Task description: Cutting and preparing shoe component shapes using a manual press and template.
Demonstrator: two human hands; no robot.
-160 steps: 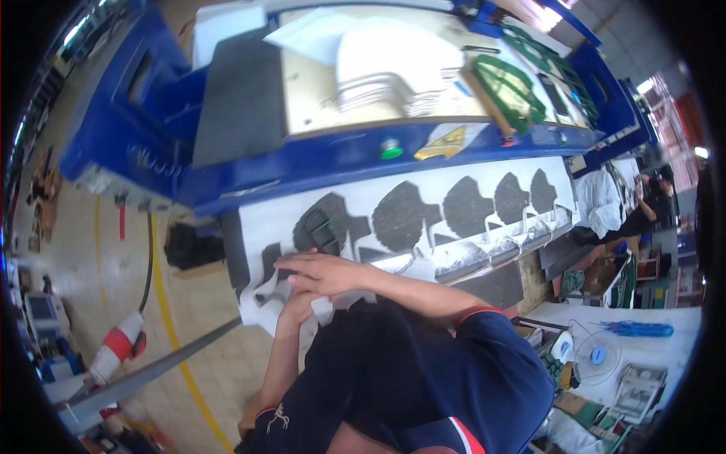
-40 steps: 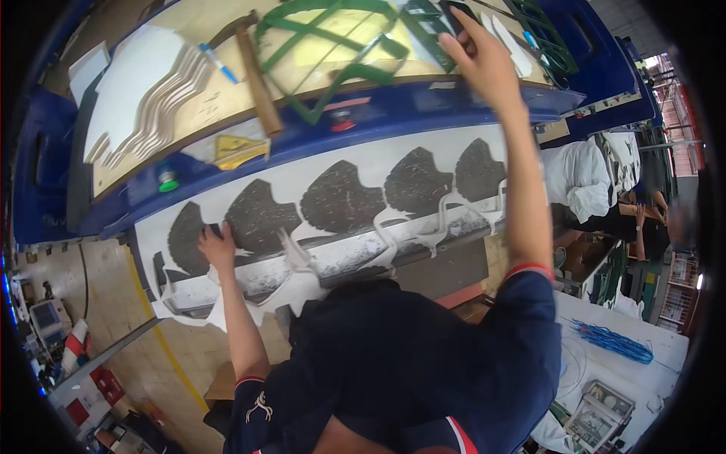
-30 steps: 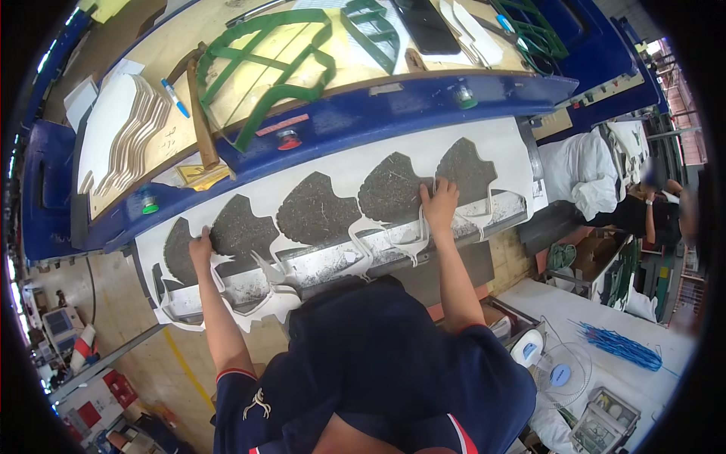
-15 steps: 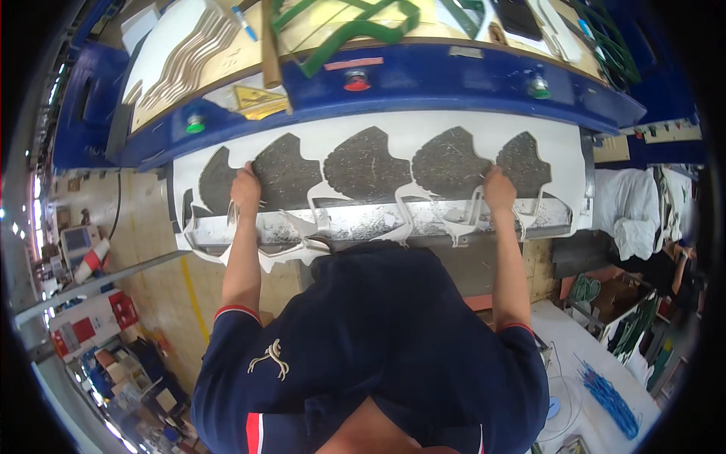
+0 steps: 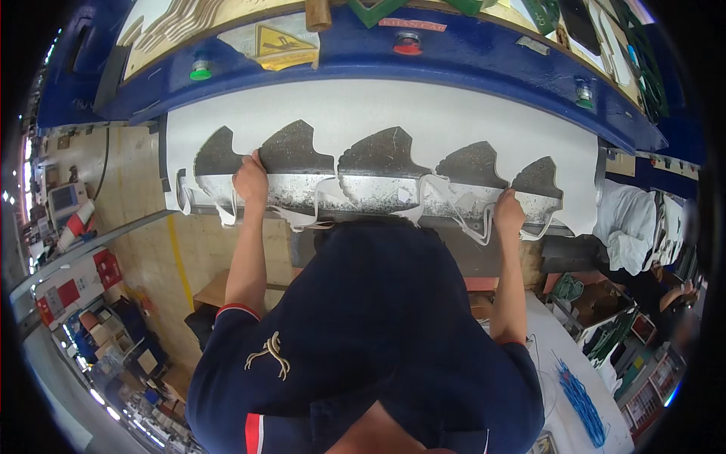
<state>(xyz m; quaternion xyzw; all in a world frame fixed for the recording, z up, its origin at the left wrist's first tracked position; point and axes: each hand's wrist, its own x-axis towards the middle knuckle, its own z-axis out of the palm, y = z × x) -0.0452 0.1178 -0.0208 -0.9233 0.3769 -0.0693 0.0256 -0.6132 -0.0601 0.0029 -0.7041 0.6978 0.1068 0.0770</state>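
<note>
A wide white sheet [image 5: 393, 113] lies over the front of a blue machine [image 5: 484, 64], with a row of dark fan-shaped cutouts along its near edge. My left hand [image 5: 251, 180] grips the sheet's ragged near edge between the two leftmost cutouts. My right hand [image 5: 508, 212] grips the same edge between the two rightmost cutouts. Loose white strips [image 5: 454, 212] hang from the edge between my hands. My dark blue shirt hides what is below the sheet's middle.
On the machine's front sit a green button [image 5: 200, 73], a red button [image 5: 407, 45] and a yellow warning sticker [image 5: 281, 47]. White fabric [image 5: 631, 234] is piled at right. A tiled floor with a yellow line [image 5: 181, 257] lies at left, with red boxes [image 5: 83, 280].
My right hand came down from the machine top to the sheet's edge. Both hands spread apart along the edge, and the sheet now lies further out over the front.
</note>
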